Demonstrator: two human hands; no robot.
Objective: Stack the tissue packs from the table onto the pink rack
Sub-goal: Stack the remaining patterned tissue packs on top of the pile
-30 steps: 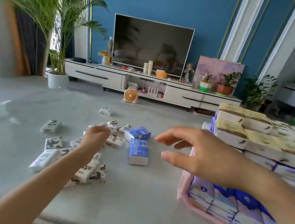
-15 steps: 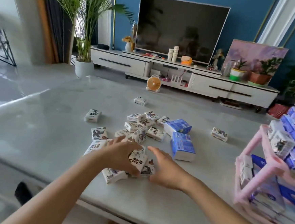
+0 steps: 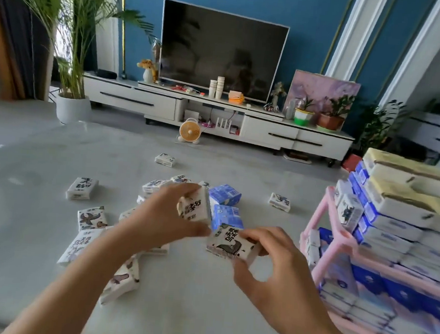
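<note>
My left hand [image 3: 162, 217] grips a small white tissue pack with black print [image 3: 196, 205], lifted above the table. My right hand [image 3: 269, 260] grips a second small printed pack [image 3: 230, 244], held just above the table beside the first. Several more small white packs [image 3: 81, 188] lie scattered on the grey table [image 3: 203, 297], along with two blue packs [image 3: 224, 195]. The pink rack [image 3: 339, 244] stands at the right, its shelves filled with blue packs and yellow-topped packs [image 3: 407, 179] on top.
A lone small pack [image 3: 279, 201] lies between the pile and the rack, another small pack [image 3: 164, 160] farther back. Beyond the table are a white TV cabinet [image 3: 295, 138], a television, potted plants and an orange fan [image 3: 189, 131].
Both hands were down on the pile half a second ago; now each has lifted a small printed pack off the table. The view has also swung slightly right toward the rack.
</note>
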